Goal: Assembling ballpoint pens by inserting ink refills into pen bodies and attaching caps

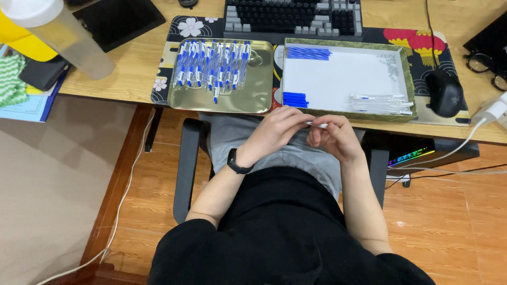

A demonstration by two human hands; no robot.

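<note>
My left hand (274,132) and my right hand (334,137) meet over my lap, just below the desk's front edge. Both pinch a thin clear pen part (318,125) between their fingertips. A black watch sits on my left wrist. Above the hands lies a white box tray (401,63) holding blue refills (308,53), blue caps (294,99) and clear pen barrels (381,104). To its left a gold metal tray (259,89) holds several finished blue-and-white pens (211,66) in a row.
A dark keyboard (293,16) lies behind the trays on a patterned desk mat. A black mouse (444,92) and glasses (486,66) are at the right, with a white cable. A clear bottle (63,34) stands at the left. An office chair is beneath me.
</note>
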